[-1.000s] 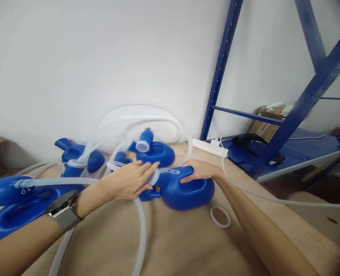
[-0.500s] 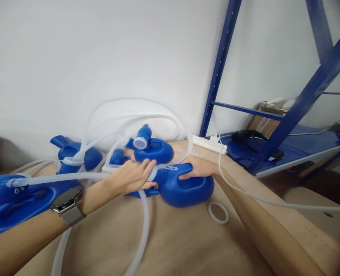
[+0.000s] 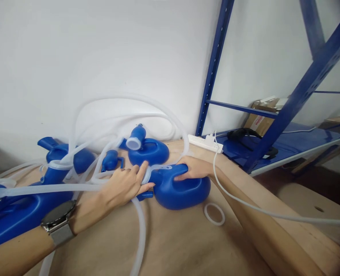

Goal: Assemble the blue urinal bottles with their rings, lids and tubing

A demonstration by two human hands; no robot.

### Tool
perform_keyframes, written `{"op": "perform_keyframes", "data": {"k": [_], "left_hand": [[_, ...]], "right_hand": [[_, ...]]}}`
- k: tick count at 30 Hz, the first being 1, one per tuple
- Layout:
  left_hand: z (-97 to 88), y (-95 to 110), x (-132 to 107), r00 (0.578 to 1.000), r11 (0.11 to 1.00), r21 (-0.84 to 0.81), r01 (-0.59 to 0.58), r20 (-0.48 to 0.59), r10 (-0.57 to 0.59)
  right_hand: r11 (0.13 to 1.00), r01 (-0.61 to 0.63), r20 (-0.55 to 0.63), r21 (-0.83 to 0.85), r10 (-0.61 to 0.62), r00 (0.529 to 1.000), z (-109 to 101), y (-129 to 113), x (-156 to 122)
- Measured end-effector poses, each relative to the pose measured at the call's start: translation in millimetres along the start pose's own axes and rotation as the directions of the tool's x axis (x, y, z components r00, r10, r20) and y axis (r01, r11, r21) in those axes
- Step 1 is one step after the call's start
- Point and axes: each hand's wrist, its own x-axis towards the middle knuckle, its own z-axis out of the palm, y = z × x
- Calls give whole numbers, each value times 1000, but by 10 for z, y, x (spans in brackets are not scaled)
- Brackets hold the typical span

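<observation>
A blue plastic urinal bottle [image 3: 184, 195] lies on its side on the brown table top, its neck pointing left. My right hand [image 3: 194, 168] is closed around its handle, thumb through the opening. At the neck, my left hand [image 3: 126, 184] wraps its fingers around a translucent cap [image 3: 147, 175], whose strap [image 3: 162, 167] runs along the bottle. Part of the cap is hidden behind those fingers. Below the left hand, a small blue spout piece [image 3: 145, 195] shows partly. A translucent hose [image 3: 141, 230] curves down from there. Right of the bottle lies a loose white ring [image 3: 214, 214].
More blue urinal bottles [image 3: 158, 153] with coiled hoses stand against the white wall, and others crowd the left side. A white power strip [image 3: 206, 143] sits at the back, its cable [image 3: 244, 207] crossing above my right forearm. A blue metal shelf [image 3: 290, 99] rises at right.
The view has shifted slightly, so most things appear a little further left. Both hands keep their hold on the bottle and its cap; the left hand's fingers have turned slightly around the cap.
</observation>
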Motion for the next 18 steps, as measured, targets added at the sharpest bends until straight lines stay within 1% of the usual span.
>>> {"op": "perform_keyframes", "data": {"k": [2,4,7,9,12,15,18], "left_hand": [[-4,23,-11,1000,999,-21,26,-8,-26],[4,35,-17,999,998,-47,48,8,-48],[44,67,-21,996,990,-108,86,11,-85],[84,119,-23,989,982,-126,142,-29,-146],[120,231,-22,960,959,-118,257,-81,-268],[77,321,-13,941,937,-129,323,-64,-333],[-45,333,20,939,935,-134,330,-52,-339]], "right_hand": [[1000,17,1,0,-17,1000,1,15,5],[1000,27,-3,0,-27,1000,3,24,10],[1000,19,-7,13,-18,1000,5,21,8],[1000,-4,-2,31,4,1000,9,16,2],[999,-26,-12,44,26,1000,19,24,-5],[999,-5,-22,44,6,1000,21,36,-6],[998,11,-4,59,-11,1000,13,25,-11]]}}
